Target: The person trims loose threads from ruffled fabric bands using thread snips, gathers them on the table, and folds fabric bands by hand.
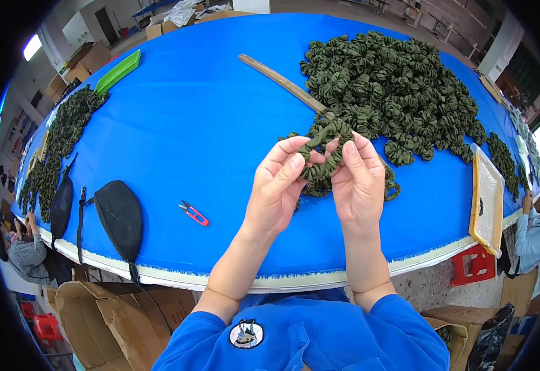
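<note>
A dark green gathered scrunchie [320, 170] is held up as a ring above the blue-covered table [189, 123]. My left hand [274, 185] pinches its left side between thumb and fingers. On the opposite side my right hand [360, 182] grips it the same way. More green scrunchies [392, 190] lie on the cloth just behind and below my hands, partly hidden by them. Beyond, to the right, spreads a large heap of scrunchies [393, 86]. Red-handled thread snips [194, 214] rest on the cloth left of my left forearm.
A wooden strip [279, 80] points toward the heap. At left are a black fabric pouch [118, 213], a green tray [119, 71] and another scrunchie pile [66, 127]. A yellow-edged framed panel [487, 201] stands at right. People sit at the left [25, 256] and right [537, 232] edges.
</note>
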The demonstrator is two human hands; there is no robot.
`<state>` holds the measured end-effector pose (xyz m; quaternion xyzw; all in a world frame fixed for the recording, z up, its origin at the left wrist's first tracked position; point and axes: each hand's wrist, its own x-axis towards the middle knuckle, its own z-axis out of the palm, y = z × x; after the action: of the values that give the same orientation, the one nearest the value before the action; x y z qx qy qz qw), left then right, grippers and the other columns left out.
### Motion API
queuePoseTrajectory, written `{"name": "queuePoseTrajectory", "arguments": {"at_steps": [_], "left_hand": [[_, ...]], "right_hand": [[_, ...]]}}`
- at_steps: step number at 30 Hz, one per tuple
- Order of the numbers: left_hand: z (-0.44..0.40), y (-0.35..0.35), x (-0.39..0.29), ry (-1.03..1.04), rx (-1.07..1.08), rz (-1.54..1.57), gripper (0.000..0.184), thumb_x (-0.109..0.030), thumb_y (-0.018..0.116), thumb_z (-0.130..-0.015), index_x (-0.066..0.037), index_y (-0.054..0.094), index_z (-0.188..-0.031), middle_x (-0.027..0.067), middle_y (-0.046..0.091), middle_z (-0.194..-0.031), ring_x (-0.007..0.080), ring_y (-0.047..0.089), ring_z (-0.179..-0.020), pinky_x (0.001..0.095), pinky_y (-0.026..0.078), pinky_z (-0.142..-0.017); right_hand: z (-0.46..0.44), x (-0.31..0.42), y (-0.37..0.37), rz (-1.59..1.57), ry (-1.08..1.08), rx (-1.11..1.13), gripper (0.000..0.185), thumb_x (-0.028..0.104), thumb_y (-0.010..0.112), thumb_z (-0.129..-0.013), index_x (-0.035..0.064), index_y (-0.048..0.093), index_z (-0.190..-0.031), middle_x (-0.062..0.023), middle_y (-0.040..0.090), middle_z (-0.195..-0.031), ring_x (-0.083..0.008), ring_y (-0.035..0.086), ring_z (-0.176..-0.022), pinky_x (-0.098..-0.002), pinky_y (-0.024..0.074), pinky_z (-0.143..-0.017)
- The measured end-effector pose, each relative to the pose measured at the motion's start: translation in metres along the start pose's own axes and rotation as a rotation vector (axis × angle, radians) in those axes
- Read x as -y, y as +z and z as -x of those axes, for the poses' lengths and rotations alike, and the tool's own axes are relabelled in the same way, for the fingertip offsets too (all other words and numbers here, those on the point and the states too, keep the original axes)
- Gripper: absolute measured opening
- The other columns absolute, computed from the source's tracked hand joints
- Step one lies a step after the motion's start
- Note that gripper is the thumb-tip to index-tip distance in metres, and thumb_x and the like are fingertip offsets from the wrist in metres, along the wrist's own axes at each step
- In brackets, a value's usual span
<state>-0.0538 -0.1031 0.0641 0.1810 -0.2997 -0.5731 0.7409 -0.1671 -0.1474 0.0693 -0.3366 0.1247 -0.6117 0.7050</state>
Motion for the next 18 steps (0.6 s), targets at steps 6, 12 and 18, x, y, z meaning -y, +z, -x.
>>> {"name": "queuePoseTrajectory", "arguments": {"at_steps": [6, 12, 18], "left_hand": [[-0.004, -0.016, -0.002, 0.011, -0.078, 0.034, 0.025, -0.011, 0.054, -0.093, -0.002, 0.051, -0.116, 0.0120, 0.062, -0.097, 0.0163, 0.060, -0.092, 0.0283, 0.049, -0.085], [-0.006, -0.022, -0.004, 0.010, -0.110, 0.077, 0.026, -0.014, 0.054, -0.094, -0.002, 0.051, -0.117, 0.0119, 0.062, -0.097, 0.0162, 0.060, -0.091, 0.0295, 0.049, -0.085], [-0.008, -0.022, -0.003, -0.003, -0.153, 0.035, 0.028, -0.020, 0.053, -0.095, -0.003, 0.050, -0.118, 0.0088, 0.061, -0.096, 0.0157, 0.059, -0.089, 0.0314, 0.049, -0.086]], "right_hand": [[-0.005, -0.008, -0.005, -0.037, 0.053, -0.008, 0.022, 0.001, 0.055, -0.089, -0.0001, 0.052, -0.110, -0.0145, 0.063, -0.094, -0.0160, 0.060, -0.083, -0.0218, 0.0487, -0.071], [-0.007, -0.011, -0.007, -0.024, 0.104, 0.015, 0.020, 0.001, 0.056, -0.088, 0.0003, 0.052, -0.108, -0.0151, 0.063, -0.093, -0.0154, 0.060, -0.083, -0.0214, 0.0485, -0.069], [-0.008, -0.010, -0.008, -0.013, 0.122, 0.010, 0.020, 0.001, 0.056, -0.088, 0.0008, 0.053, -0.108, -0.0155, 0.063, -0.094, -0.0149, 0.060, -0.082, -0.0214, 0.0487, -0.069]]}}
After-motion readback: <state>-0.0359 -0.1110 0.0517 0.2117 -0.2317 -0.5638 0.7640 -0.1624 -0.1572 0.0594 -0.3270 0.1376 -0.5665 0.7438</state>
